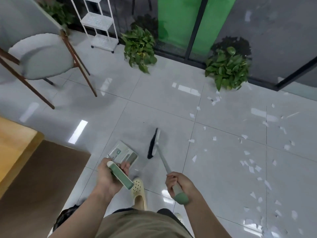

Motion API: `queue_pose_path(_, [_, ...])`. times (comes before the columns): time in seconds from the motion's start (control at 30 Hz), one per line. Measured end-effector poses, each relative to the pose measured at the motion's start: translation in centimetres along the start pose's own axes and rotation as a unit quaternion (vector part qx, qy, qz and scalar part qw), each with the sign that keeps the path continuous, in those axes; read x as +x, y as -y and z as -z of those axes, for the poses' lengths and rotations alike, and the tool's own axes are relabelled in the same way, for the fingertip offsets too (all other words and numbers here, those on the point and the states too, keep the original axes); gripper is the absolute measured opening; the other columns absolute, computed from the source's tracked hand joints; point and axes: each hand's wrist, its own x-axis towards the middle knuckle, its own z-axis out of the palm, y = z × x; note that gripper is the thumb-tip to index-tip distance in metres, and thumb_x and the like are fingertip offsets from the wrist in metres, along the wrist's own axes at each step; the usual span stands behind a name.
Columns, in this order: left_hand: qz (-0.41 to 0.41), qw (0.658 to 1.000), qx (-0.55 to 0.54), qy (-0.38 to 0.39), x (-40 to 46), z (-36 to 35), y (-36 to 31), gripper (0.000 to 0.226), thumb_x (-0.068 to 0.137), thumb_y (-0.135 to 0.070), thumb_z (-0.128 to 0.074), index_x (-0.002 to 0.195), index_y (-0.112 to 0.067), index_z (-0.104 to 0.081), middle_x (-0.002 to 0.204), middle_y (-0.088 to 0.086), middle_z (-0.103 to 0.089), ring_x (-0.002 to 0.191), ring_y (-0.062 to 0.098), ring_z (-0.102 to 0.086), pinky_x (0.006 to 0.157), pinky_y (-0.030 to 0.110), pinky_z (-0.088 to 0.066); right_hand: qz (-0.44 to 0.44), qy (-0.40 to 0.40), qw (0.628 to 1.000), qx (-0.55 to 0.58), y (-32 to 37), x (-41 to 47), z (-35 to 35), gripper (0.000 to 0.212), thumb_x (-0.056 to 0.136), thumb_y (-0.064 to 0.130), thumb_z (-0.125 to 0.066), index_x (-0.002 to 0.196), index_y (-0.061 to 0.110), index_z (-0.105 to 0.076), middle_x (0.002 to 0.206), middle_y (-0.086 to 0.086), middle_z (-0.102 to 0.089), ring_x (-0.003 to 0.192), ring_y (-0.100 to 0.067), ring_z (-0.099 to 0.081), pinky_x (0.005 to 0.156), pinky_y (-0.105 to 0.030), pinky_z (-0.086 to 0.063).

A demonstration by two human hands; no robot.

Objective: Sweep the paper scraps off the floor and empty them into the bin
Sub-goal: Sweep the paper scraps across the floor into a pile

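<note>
My left hand (109, 176) grips the green-and-white handle of a dustpan (124, 152), whose pan hangs just above the floor ahead of me. My right hand (178, 182) grips the green end of a broom handle; the broom (153, 143) has a black brush head low over the tiles, right of the dustpan. White paper scraps (252, 167) lie scattered over the grey tiles to the right, from the potted plant down to the lower right corner. A dark mesh bin (64, 219) shows at the bottom left, partly hidden by my left arm.
A grey chair (41, 55) with wooden legs stands at the upper left, a white wheeled rack (101, 30) behind it. Two potted plants (139, 47) (228, 69) sit along the glass wall. A wooden table (15, 148) and brown mat (44, 176) fill the left.
</note>
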Motion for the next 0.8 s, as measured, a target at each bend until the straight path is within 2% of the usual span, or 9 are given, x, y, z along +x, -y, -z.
queue_pose_path(0.07, [0.049,0.998,0.011,0.035,1.5,-0.5,-0.7,0.020,0.084,-0.030,-0.055,0.092,-0.011,-0.059,0.073,0.005,-0.063,0.053,0.014,-0.055,0.047,0.022,-0.047,0.047,-0.019,0.998,0.032,1.3,-0.5,1.5,0.036,0.065,-0.018,-0.064,0.069,0.012,-0.044,0.046,0.001,-0.037,0.029,-0.011,-0.038,0.027,-0.020,-0.036])
queue_pose_path(0.1, [0.072,0.996,0.027,0.047,2.3,-0.8,-0.9,0.022,0.085,-0.030,-0.054,0.095,-0.012,-0.060,0.067,0.001,-0.059,0.048,0.011,-0.049,0.044,0.021,-0.043,0.068,-0.033,0.996,0.046,2.0,-1.1,2.4,0.043,0.057,-0.022,-0.067,0.067,0.012,-0.044,0.045,0.002,-0.036,0.028,-0.011,-0.037,0.026,-0.020,-0.036])
queue_pose_path(0.13, [0.092,0.993,0.050,0.048,3.1,-1.2,-1.1,0.021,0.086,-0.031,-0.054,0.092,-0.012,-0.060,0.060,-0.004,-0.052,0.043,0.009,-0.043,0.042,0.020,-0.040,0.087,-0.051,0.993,0.054,2.6,-1.6,3.1,0.044,0.057,-0.022,-0.066,0.067,0.013,-0.041,0.044,0.002,-0.035,0.028,-0.011,-0.037,0.026,-0.020,-0.035])
queue_pose_path(0.27, [0.095,0.984,0.150,-0.007,5.4,-3.1,-0.9,0.014,0.085,-0.033,-0.052,0.079,-0.021,-0.050,0.047,-0.011,-0.032,0.031,0.006,-0.027,0.033,0.014,-0.026,0.182,-0.183,0.965,0.039,4.7,-3.0,4.3,0.028,0.091,-0.003,-0.041,0.070,0.015,-0.035,0.039,0.000,-0.035,0.026,-0.011,-0.035,0.027,-0.016,-0.032])
queue_pose_path(0.37, [0.068,0.981,0.174,-0.049,5.8,-5.0,-0.2,0.012,0.083,-0.032,-0.048,0.076,-0.021,-0.046,0.045,-0.011,-0.030,0.030,0.007,-0.023,0.033,0.014,-0.023,0.247,-0.237,0.940,0.000,6.0,-3.4,3.6,0.032,0.093,-0.003,-0.037,0.065,0.013,-0.036,0.040,-0.002,-0.037,0.027,-0.012,-0.036,0.032,-0.015,-0.034])
queue_pose_path(0.5, [0.060,0.968,0.229,-0.080,6.4,-8.0,1.4,0.016,0.079,-0.034,-0.047,0.074,-0.025,-0.034,0.043,-0.009,-0.026,0.029,0.012,-0.021,0.039,0.019,-0.024,0.271,-0.190,0.943,0.036,7.4,-4.2,1.4,0.029,0.094,-0.004,-0.042,0.070,0.012,-0.042,0.054,-0.003,-0.037,0.030,-0.012,-0.038,0.034,-0.016,-0.038])
queue_pose_path(0.57, [0.056,0.961,0.258,-0.085,6.7,-9.7,2.8,0.018,0.081,-0.033,-0.047,0.073,-0.026,-0.033,0.043,-0.008,-0.026,0.029,0.012,-0.021,0.044,0.023,-0.023,0.266,-0.153,0.950,0.053,8.5,-4.6,0.2,0.022,0.096,-0.003,-0.047,0.077,0.009,-0.047,0.051,-0.003,-0.037,0.031,-0.011,-0.038,0.033,-0.018,-0.039])
queue_pose_path(0.7, [0.041,0.952,0.291,-0.087,7.3,-13.3,5.3,0.022,0.088,-0.034,-0.048,0.071,-0.024,-0.038,0.043,-0.009,-0.030,0.030,0.009,-0.023,0.038,0.019,-0.022,0.216,-0.067,0.971,0.074,13.1,-4.3,-1.9,0.029,0.093,-0.005,-0.044,0.071,0.013,-0.041,0.045,0.000,-0.033,0.030,-0.009,-0.034,0.029,-0.017,-0.034])
queue_pose_path(0.8, [0.011,0.953,0.290,-0.084,7.8,-16.5,6.5,0.015,0.091,-0.029,-0.045,0.078,-0.022,-0.046,0.042,-0.009,-0.031,0.029,0.007,-0.024,0.036,0.015,-0.023,0.149,-0.013,0.987,0.064,17.5,-3.9,-3.0,0.031,0.091,-0.004,-0.046,0.067,0.014,-0.040,0.045,0.002,-0.032,0.029,-0.008,-0.034,0.027,-0.016,-0.032])
